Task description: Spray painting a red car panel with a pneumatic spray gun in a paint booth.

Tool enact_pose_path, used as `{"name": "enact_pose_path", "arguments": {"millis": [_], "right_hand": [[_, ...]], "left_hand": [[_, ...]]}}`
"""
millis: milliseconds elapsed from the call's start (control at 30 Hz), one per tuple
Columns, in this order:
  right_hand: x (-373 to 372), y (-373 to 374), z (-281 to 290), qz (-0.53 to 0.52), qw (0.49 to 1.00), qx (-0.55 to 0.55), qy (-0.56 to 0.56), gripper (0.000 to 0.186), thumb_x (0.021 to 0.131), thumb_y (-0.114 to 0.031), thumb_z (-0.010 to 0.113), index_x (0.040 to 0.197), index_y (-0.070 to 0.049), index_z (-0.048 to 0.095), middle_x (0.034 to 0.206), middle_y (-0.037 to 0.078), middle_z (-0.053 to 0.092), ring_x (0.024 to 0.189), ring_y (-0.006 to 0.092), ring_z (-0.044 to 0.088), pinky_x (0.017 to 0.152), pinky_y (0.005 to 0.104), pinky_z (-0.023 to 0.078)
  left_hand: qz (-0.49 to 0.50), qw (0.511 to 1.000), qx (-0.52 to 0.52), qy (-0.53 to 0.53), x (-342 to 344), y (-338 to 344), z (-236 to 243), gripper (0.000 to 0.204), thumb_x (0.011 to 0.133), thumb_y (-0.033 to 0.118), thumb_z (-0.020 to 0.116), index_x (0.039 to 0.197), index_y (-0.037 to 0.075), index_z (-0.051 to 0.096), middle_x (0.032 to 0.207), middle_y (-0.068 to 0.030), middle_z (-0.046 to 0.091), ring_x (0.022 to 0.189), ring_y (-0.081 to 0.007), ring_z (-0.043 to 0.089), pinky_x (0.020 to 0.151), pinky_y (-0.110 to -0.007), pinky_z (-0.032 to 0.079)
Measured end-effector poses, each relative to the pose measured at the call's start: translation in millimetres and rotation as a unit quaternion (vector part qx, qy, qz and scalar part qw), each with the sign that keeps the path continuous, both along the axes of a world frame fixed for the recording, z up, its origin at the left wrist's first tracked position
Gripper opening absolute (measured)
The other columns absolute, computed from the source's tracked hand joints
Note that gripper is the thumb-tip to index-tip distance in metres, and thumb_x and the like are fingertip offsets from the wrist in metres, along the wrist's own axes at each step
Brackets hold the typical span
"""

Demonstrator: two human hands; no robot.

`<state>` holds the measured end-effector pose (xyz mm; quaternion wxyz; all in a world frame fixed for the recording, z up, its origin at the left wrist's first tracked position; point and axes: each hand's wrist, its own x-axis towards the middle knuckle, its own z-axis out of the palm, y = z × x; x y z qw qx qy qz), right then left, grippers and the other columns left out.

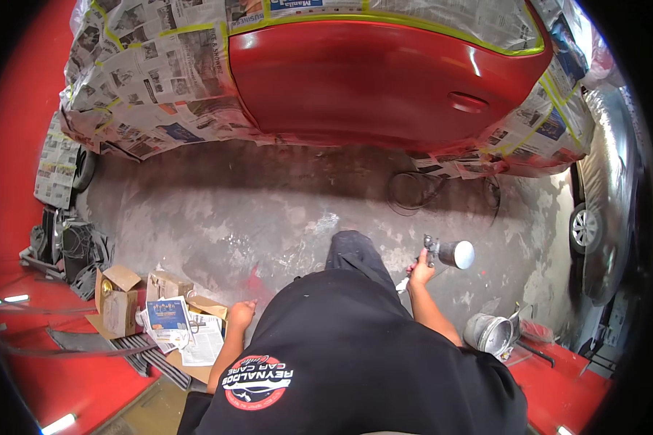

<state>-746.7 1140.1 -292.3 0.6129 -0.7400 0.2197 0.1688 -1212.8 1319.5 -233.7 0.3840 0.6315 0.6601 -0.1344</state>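
Note:
My right hand [420, 271] grips a spray gun [432, 249] by its handle, out to the right above the floor. A pale round-ended cup [458, 255] sits on the gun and tips to the right. My left hand [241, 314] hangs low at my left side, its fingers curled in, with nothing showing in them. Ahead, apart from both hands, is a glossy red car door [363, 83] with its handle [468, 102] at the right. Yellow-green tape and newspaper masking [167, 72] surround the red panel.
Cardboard boxes [117, 308] and loose newspapers [168, 322] lie at my left, near dark parts [80, 250]. To the right rear stands a paint-stained bucket [488, 333]. A coiled hose [413, 196] lies by the car. Another car under plastic [606, 188] stands far right.

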Motion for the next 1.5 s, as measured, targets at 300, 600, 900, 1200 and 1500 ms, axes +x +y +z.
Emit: {"name": "enact_pose_path", "arguments": {"millis": [300,600,900,1200,1500], "right_hand": [[-54,84,17,0.070,0.997,-0.025,0.023,0.035,0.085,-0.036,0.064,0.072,-0.008,0.048,0.047,0.000,0.041,0.034,0.0124,0.042,0.032,0.0265,0.034],[-98,201,-7,-0.004,0.997,-0.037,0.073,0.029,0.083,-0.029,0.068,0.093,-0.007,0.051,0.049,-0.002,0.040,0.033,0.0101,0.037,0.030,0.0257,0.031],[-172,254,15,0.022,0.999,-0.029,-0.009,0.026,0.085,-0.029,0.066,0.089,-0.007,0.053,0.051,-0.002,0.042,0.037,0.0086,0.040,0.035,0.0246,0.037],[-310,270,32,-0.055,0.992,-0.099,-0.062,0.025,0.086,-0.030,0.065,0.084,-0.007,0.053,0.049,-0.001,0.044,0.037,0.0090,0.042,0.035,0.0249,0.035],[-433,293,49,-0.057,0.995,-0.082,0.003,0.029,0.084,-0.028,0.067,0.093,-0.002,0.058,0.055,-0.002,0.048,0.042,0.0086,0.044,0.038,0.0244,0.036]], "left_hand": [[0.076,0.992,0.011,-0.096,-36,84,-38,0.041,0.072,0.027,0.069,0.052,0.001,0.045,0.050,-0.0122,0.041,0.049,-0.0138,0.039,0.049,-0.037,0.037],[-0.020,0.987,0.057,-0.150,-278,181,-178,0.026,0.071,0.014,0.067,0.056,0.004,0.047,0.054,-0.0020,0.048,0.054,-0.0098,0.042,0.051,-0.030,0.037],[-0.016,0.983,-0.008,-0.180,-287,312,-163,0.014,0.069,0.011,0.069,0.068,0.005,0.057,0.064,-0.0060,0.058,0.064,-0.0149,0.053,0.062,-0.031,0.043],[-0.088,0.989,-0.016,-0.121,-229,519,-47,0.020,0.067,0.016,0.075,0.072,0.002,0.061,0.071,-0.0071,0.063,0.067,-0.0157,0.057,0.064,-0.031,0.046],[-0.164,0.984,0.001,-0.069,-202,613,-55,0.024,0.080,0.020,0.058,0.074,-0.003,0.060,0.064,-0.0092,0.062,0.059,-0.0171,0.059,0.059,-0.032,0.048]]}}
